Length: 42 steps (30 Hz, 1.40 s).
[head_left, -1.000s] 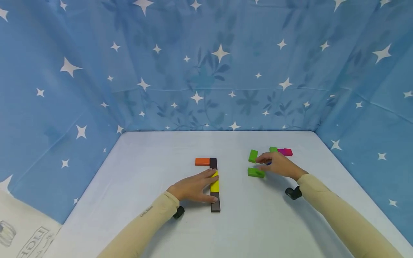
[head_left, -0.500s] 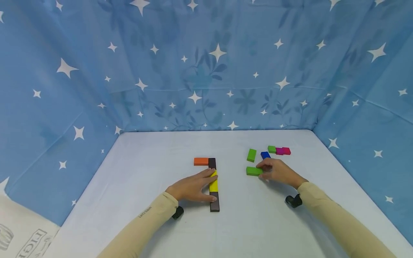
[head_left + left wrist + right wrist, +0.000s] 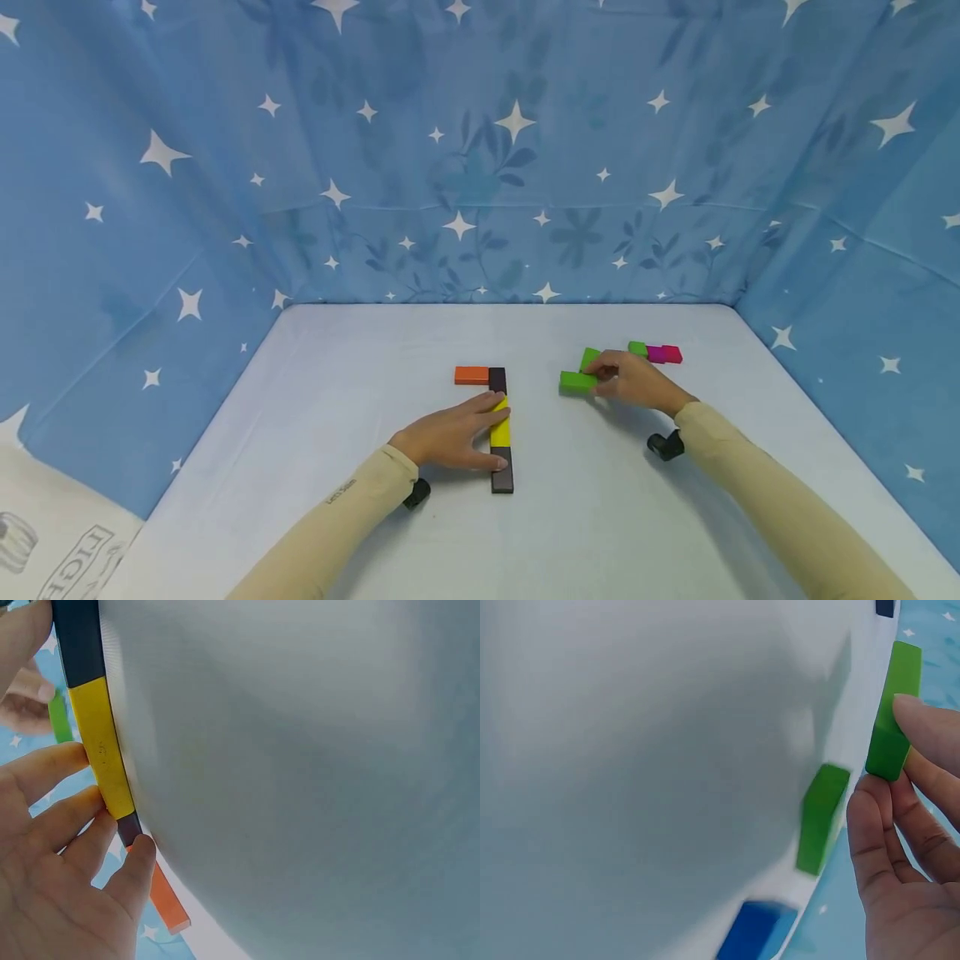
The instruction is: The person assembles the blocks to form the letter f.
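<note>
My left hand (image 3: pixel 446 433) rests its outstretched fingers on a row made of a yellow block (image 3: pixel 500 433) between a near black block (image 3: pixel 502 479) and a far black block (image 3: pixel 497 379). An orange block (image 3: pixel 471 375) lies against the far end, pointing left. Right of the row, my right hand (image 3: pixel 641 383) pinches a long green block (image 3: pixel 574 382) between thumb and fingers. In the right wrist view this green block (image 3: pixel 896 697) is held above the table. Below it are another green block (image 3: pixel 823 817) and a blue block (image 3: pixel 754 930), which the hand hides in the head view.
Behind the right hand lie a small green block (image 3: pixel 637 347), a purple block (image 3: pixel 656 354) and a red block (image 3: pixel 671 354) in a line. The white table (image 3: pixel 360 350) ends at a blue star-patterned curtain (image 3: pixel 420 167) at the back and sides.
My right hand took hold of the long green block and moved it a little left and away from me. My left hand has stayed on the row of blocks.
</note>
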Tool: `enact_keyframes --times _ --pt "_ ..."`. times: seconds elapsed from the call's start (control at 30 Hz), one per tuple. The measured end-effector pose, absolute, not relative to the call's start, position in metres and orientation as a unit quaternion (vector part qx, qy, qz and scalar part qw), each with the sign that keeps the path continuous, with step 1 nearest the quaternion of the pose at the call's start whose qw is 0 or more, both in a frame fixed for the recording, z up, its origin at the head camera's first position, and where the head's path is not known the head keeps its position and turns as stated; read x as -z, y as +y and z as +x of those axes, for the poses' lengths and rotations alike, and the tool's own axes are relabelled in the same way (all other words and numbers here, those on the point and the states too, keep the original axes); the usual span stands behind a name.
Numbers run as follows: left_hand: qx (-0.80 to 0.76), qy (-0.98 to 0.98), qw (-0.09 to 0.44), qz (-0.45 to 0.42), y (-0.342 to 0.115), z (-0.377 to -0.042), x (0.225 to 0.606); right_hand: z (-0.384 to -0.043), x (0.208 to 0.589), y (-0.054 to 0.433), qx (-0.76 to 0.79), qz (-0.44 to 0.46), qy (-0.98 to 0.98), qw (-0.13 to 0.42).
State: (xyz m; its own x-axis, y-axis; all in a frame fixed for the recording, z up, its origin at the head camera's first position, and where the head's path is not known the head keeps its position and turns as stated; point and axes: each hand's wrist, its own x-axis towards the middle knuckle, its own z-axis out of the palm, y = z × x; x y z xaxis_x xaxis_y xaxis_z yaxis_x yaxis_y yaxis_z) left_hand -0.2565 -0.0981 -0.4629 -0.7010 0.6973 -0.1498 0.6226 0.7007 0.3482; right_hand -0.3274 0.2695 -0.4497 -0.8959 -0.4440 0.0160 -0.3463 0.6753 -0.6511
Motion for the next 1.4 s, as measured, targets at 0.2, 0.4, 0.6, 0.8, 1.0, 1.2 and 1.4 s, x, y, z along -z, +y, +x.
enact_keyframes --times 0.2,0.4,0.6,0.8,1.0,1.2,1.4 --pt "-0.130 0.914 0.134 0.359 -0.098 -0.257 0.462 -0.348 0.446 0.236 0.353 -0.242 0.901 0.075" --pt "-0.124 0.915 0.135 0.360 -0.098 -0.258 0.462 -0.362 0.456 0.200 0.349 -0.265 0.895 0.083" --pt "-0.131 0.913 0.137 0.361 -0.095 -0.256 0.460 -0.367 0.465 0.182 0.337 -0.273 0.896 0.090" --pt "-0.128 0.914 0.135 0.362 -0.097 -0.257 0.459 -0.368 0.463 0.176 0.329 -0.268 0.901 0.091" --pt "-0.136 0.913 0.133 0.362 -0.098 -0.259 0.459 -0.366 0.462 0.172 0.332 -0.257 0.903 0.095" --pt "-0.145 0.913 0.134 0.358 -0.098 -0.260 0.458 -0.365 0.462 0.173 0.335 -0.262 0.901 0.088" --pt "-0.139 0.911 0.129 0.365 -0.096 -0.261 0.457 -0.359 0.458 0.182 0.351 -0.266 0.894 0.081"
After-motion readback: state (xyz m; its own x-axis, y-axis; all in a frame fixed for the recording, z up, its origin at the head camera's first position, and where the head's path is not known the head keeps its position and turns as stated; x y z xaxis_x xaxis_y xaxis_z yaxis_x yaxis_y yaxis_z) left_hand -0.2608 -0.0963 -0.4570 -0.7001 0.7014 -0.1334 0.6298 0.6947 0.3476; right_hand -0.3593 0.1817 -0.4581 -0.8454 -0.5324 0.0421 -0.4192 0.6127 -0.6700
